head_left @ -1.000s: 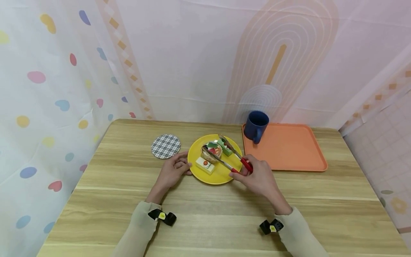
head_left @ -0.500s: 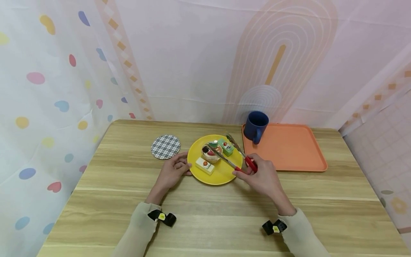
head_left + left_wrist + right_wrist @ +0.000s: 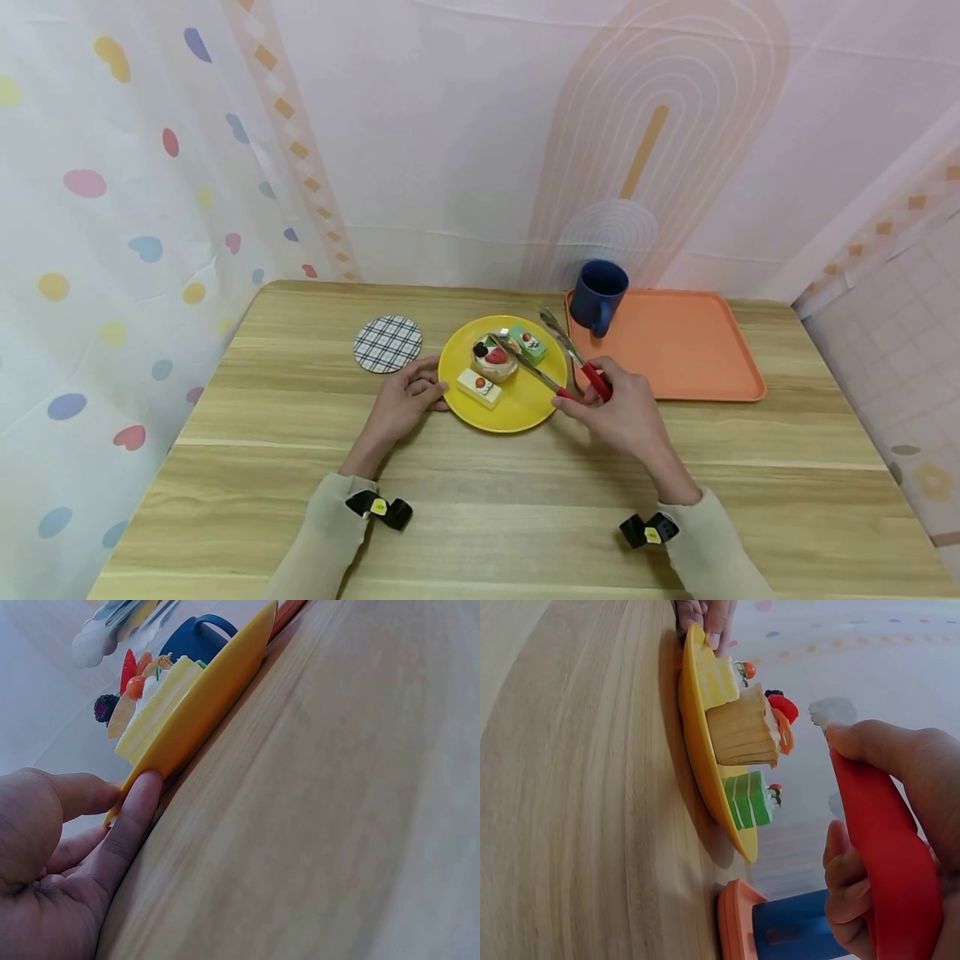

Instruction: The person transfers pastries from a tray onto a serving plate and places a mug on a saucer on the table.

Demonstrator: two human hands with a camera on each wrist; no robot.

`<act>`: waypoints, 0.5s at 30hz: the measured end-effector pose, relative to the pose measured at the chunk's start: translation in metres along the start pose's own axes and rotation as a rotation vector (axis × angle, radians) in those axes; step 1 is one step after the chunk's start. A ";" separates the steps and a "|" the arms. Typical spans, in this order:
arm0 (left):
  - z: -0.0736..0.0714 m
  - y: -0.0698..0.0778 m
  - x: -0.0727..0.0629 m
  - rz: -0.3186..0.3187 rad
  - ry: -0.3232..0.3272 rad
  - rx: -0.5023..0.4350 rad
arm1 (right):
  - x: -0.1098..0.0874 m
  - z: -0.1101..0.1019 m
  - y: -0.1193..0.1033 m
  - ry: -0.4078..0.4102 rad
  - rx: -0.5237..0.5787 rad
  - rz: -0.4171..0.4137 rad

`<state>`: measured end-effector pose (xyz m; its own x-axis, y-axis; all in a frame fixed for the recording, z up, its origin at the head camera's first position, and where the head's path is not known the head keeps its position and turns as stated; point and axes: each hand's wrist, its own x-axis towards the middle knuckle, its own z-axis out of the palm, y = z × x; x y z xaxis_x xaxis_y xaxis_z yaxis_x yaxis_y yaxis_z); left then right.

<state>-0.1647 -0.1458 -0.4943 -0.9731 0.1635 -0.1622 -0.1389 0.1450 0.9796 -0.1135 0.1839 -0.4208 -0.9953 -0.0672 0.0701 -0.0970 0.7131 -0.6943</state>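
My left hand (image 3: pixel 405 398) pinches the left rim of a yellow plate (image 3: pixel 525 407), thumb above and fingers below in the left wrist view. On the plate sit a cream-yellow cake slice (image 3: pixel 477 389), a fruit-topped tart (image 3: pixel 491 358) and a green cake slice (image 3: pixel 531 343). My right hand (image 3: pixel 622 408) holds red-handled tongs (image 3: pixel 592 377), their arms spread. One tong arm is above the tart and plate in the head view, the other beyond the plate's right side. Nothing is between the tong tips. In the right wrist view, the red handle (image 3: pixel 889 862) fills the foreground.
An orange tray (image 3: pixel 682 350) lies right of the plate, with a blue mug (image 3: pixel 597 296) at its left back corner. A checked round coaster (image 3: pixel 387 343) lies left of the plate. A patterned cloth (image 3: pixel 450 167) hangs behind the wooden table (image 3: pixel 480 517).
My right hand has moved right with the tongs, drawing them off the tart and green cake slice, which now show more fully. My left hand and the plate have stayed put.
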 end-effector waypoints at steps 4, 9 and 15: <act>0.000 0.000 0.000 0.006 -0.001 0.000 | 0.000 -0.003 0.002 0.010 0.002 0.019; -0.001 0.000 -0.001 0.006 -0.001 0.003 | -0.002 -0.006 0.004 0.046 0.022 0.030; 0.000 0.001 -0.001 0.001 0.002 0.004 | -0.004 -0.008 0.010 0.088 0.065 0.032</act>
<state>-0.1640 -0.1456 -0.4930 -0.9736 0.1612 -0.1613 -0.1376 0.1486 0.9793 -0.1104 0.1967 -0.4222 -0.9940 0.0180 0.1078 -0.0684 0.6673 -0.7417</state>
